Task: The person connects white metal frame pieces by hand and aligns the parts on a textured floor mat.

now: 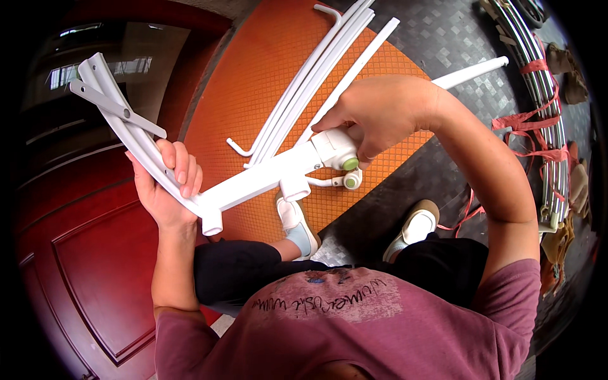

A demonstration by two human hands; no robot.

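Note:
A white metal tube frame (pixel 250 185) slants across in front of me. My left hand (pixel 161 180) is wrapped round its left end, where a long white rail (pixel 120 123) and a short flat bar (pixel 104 101) cross. At the other end, my right hand (pixel 389 114) curls over a white plastic joint (pixel 334 149) with a green cap (pixel 349 164). Below it sits a smaller fitting, also with a green cap (pixel 349 183). A white tube (pixel 472 73) sticks out beyond my right wrist; my hand hides whether it meets the joint.
Several loose white tubes (pixel 304 79) lie on an orange textured mat (pixel 237 82). At the right, a bundle of shiny metal tubes (pixel 538 88) is tied with red strips (pixel 538 120). A dark red panelled surface (pixel 104 272) stands at the left. My white shoes (pixel 418 228) are below the frame.

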